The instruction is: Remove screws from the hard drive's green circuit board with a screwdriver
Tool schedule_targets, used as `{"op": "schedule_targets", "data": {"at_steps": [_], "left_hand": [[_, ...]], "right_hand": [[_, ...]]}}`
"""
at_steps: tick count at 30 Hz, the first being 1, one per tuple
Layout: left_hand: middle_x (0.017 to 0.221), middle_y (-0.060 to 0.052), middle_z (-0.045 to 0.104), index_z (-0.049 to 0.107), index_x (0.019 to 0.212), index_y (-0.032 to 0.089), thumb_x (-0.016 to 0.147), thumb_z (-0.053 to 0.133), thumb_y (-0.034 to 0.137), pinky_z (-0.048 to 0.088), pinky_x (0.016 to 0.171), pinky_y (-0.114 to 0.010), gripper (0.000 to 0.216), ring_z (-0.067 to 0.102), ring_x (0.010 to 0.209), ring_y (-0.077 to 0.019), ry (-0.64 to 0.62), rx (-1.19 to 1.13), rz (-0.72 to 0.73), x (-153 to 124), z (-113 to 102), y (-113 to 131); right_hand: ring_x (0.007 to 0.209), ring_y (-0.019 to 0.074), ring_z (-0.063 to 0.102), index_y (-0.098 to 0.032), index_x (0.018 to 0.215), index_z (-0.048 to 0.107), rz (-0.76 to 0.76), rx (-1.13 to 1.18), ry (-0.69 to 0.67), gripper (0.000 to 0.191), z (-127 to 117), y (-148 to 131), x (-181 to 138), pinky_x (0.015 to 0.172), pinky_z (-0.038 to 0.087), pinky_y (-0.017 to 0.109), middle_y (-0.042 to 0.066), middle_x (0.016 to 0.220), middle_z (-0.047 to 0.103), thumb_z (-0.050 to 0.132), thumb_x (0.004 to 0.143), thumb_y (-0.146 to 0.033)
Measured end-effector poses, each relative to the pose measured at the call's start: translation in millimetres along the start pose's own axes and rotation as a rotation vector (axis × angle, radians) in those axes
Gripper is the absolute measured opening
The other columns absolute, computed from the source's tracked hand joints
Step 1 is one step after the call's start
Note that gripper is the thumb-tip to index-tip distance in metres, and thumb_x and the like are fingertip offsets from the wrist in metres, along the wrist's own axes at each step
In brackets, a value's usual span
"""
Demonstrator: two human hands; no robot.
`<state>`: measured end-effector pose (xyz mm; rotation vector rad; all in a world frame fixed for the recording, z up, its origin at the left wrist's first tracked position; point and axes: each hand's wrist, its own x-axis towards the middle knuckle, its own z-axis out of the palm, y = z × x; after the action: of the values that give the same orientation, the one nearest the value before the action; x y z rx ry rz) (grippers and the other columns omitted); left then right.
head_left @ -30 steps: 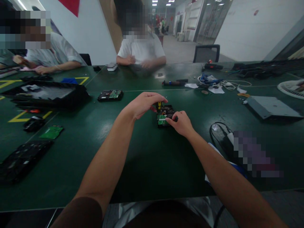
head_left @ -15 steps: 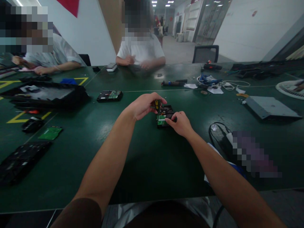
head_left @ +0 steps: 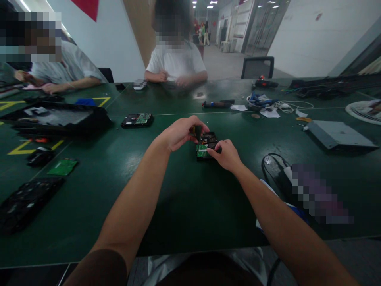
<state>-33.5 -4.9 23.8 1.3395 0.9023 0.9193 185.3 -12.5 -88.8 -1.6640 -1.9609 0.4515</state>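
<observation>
A hard drive (head_left: pixel 203 151) with a green circuit board at its near end lies on the green table in front of me. My left hand (head_left: pixel 187 133) is closed around the handle of a black and yellow screwdriver (head_left: pixel 198 133) above the drive's far left part. The screwdriver's tip is too small to make out. At the drive's right side, my right hand (head_left: pixel 225 155) pinches its edge between thumb and curled fingers. That hand hides part of the drive.
Another hard drive (head_left: pixel 137 120) lies farther off to the left. Black housings (head_left: pixel 59 119) and a loose green circuit board (head_left: pixel 63 167) are at left. On the right are a grey metal box (head_left: pixel 341 135) and a tangle of cables (head_left: pixel 262 101). Two people sit across the table.
The screwdriver handle has turned in my left hand, so less of its yellow shows. Both my hands stay in nearly the same place on the drive.
</observation>
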Motion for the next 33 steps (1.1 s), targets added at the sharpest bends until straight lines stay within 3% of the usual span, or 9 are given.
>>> {"op": "schedule_targets", "data": {"at_steps": [4,8,14,20,24,27,33], "left_hand": [[0.089,-0.012,0.072,0.072,0.098,0.010,0.089,0.063,0.031,0.053,0.061,-0.028,0.023,0.068,0.081,-0.0198,-0.008,-0.023,-0.038,-1.7,3.6,2.2],[0.086,-0.013,0.074,0.064,0.089,0.014,0.087,0.065,0.029,0.054,0.064,-0.030,0.015,0.072,0.082,-0.0224,0.018,-0.104,-0.053,-1.3,8.6,1.2],[0.090,-0.010,0.069,0.073,0.084,0.013,0.085,0.066,0.031,0.050,0.062,-0.025,0.019,0.064,0.082,-0.0173,0.054,0.003,-0.005,-0.3,2.3,1.3],[0.087,-0.009,0.070,0.070,0.103,0.015,0.085,0.066,0.031,0.055,0.062,-0.029,0.024,0.069,0.084,-0.0214,0.003,-0.072,-0.037,-4.6,6.2,4.4],[0.086,-0.011,0.072,0.066,0.087,0.014,0.082,0.067,0.030,0.058,0.067,-0.033,0.017,0.070,0.082,-0.0221,0.012,-0.149,-0.075,-1.9,7.5,1.3],[0.088,-0.011,0.071,0.070,0.082,0.013,0.084,0.063,0.031,0.051,0.059,-0.027,0.020,0.065,0.080,-0.0191,0.050,-0.072,-0.009,1.3,2.5,-1.2],[0.091,-0.011,0.073,0.074,0.099,0.012,0.085,0.066,0.032,0.051,0.060,-0.026,0.026,0.067,0.083,-0.0196,0.058,-0.018,-0.012,-2.0,1.6,3.0]], "right_hand": [[0.093,0.0245,0.062,-0.022,0.086,0.065,0.002,-0.003,-0.002,0.035,0.1,-0.1,0.1,0.079,0.049,0.039,0.011,0.110,0.059,0.073,0.091,-0.055],[0.094,0.0248,0.062,-0.022,0.086,0.065,0.002,-0.004,-0.003,0.035,1.1,0.7,0.9,0.079,0.049,0.039,0.010,0.110,0.059,0.073,0.091,-0.056],[0.093,0.0249,0.062,-0.022,0.087,0.066,0.003,-0.004,-0.012,0.036,-0.5,-0.1,0.0,0.079,0.049,0.040,0.011,0.111,0.059,0.072,0.092,-0.056],[0.094,0.0246,0.061,-0.022,0.086,0.065,0.000,-0.002,-0.002,0.035,0.2,0.8,0.4,0.079,0.049,0.039,0.010,0.109,0.059,0.073,0.091,-0.056],[0.095,0.0249,0.061,-0.022,0.084,0.063,-0.016,-0.003,0.010,0.035,1.4,1.6,1.0,0.081,0.050,0.039,0.010,0.107,0.060,0.074,0.091,-0.054],[0.094,0.0250,0.062,-0.022,0.084,0.064,-0.006,0.003,0.006,0.035,1.4,1.7,1.2,0.080,0.050,0.040,0.010,0.108,0.060,0.074,0.091,-0.055],[0.094,0.0253,0.062,-0.022,0.084,0.064,-0.007,0.003,0.011,0.036,1.7,2.0,1.3,0.082,0.051,0.041,0.010,0.107,0.059,0.074,0.091,-0.056]]}}
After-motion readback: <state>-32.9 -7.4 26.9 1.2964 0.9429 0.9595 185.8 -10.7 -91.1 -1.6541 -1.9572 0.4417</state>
